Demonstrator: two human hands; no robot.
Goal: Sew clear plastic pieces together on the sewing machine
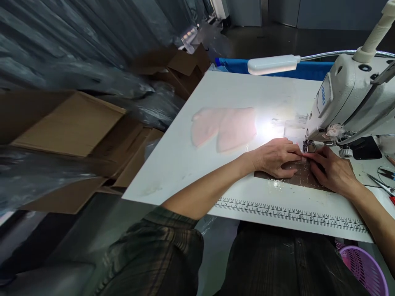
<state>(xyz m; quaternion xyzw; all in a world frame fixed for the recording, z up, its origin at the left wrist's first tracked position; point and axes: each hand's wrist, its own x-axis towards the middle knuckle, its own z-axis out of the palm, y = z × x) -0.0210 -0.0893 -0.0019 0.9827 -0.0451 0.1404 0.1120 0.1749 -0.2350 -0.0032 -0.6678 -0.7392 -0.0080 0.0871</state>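
The needle and presser foot [308,146] of a white sewing machine [335,90] stand right by both hands. My left hand [279,156] lies palm down to the left of the foot, its fingertips closed on a small bit of pale pink fabric [303,156]. From the right, my right hand [331,168] pinches the same fabric beside the foot; most of the fabric is hidden by fingers. Under both hands is a brown plate [268,174] on the table. Two joined-looking pale pink fabric pieces [234,128] lie flat further left.
The white table [173,172] has a printed ruler [290,214] along its front edge. A lamp [273,64] hangs above the back. Scissors [381,183] and a dark phone-like slab [366,148] lie at right. Cardboard boxes [68,123] stand left, a purple basket [364,267] below.
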